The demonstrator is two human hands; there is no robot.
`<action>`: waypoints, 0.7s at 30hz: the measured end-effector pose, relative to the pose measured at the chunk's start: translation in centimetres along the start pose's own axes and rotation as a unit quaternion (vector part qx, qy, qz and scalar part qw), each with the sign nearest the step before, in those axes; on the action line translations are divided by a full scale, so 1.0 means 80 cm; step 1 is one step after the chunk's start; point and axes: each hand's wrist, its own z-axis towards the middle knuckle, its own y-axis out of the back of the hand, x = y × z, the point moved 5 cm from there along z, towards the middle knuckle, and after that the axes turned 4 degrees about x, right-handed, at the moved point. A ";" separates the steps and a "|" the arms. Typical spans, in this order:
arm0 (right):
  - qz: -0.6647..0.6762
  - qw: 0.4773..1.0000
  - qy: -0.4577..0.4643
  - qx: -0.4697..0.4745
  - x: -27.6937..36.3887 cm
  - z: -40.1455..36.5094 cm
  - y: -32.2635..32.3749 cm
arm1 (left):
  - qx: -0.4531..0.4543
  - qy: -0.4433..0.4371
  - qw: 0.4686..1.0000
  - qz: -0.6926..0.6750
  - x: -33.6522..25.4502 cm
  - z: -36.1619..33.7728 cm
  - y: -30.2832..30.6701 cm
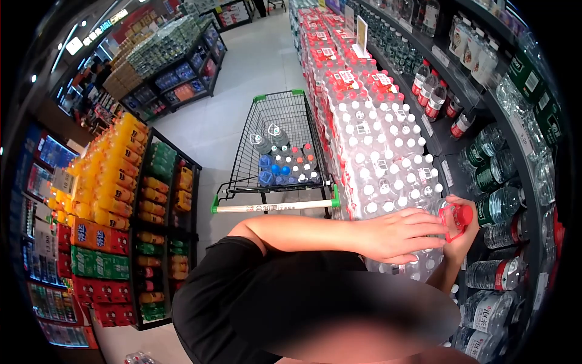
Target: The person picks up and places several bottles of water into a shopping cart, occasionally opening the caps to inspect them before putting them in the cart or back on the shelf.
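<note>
At the right, beside the shelf, my right hand (465, 233) is wrapped round a bottle with a red cap and red handle (456, 219). My left hand (407, 234) reaches across from the left, its fingers stretched out and its fingertips at the near side of that bottle. Both hands are above the packs of white-capped water bottles (379, 158). Most of the held bottle's body is hidden by the hands. A wire shopping cart (276, 115) with a light handle bar stands ahead, holding several bottles with blue, white and red caps.
On the right, shelves (445, 173) carry large water bottles and red-labelled bottles (434, 101). Red-capped packs (324, 54) are stacked farther along. At the left stands a rack of orange drinks (112, 176). Pale floor tiles (242, 51) show along the aisle beyond the cart.
</note>
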 end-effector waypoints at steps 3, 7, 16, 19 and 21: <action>0.008 1.000 -0.011 -0.011 -0.004 -0.005 0.009 | -0.022 -0.045 0.996 0.070 -0.003 0.009 -0.022; 0.000 0.999 -0.031 -0.009 -0.009 -0.014 0.007 | -0.027 -0.054 0.988 0.141 -0.010 0.028 -0.021; 0.003 1.000 0.015 0.021 -0.004 -0.017 -0.002 | -0.078 -0.060 0.964 0.249 -0.001 0.036 -0.014; -0.021 0.996 0.065 0.057 -0.003 -0.018 -0.009 | -0.090 -0.089 0.970 0.210 0.006 0.029 -0.012; -0.049 0.993 0.089 0.062 0.004 -0.019 -0.017 | -0.075 -0.101 0.974 0.191 0.009 0.022 -0.008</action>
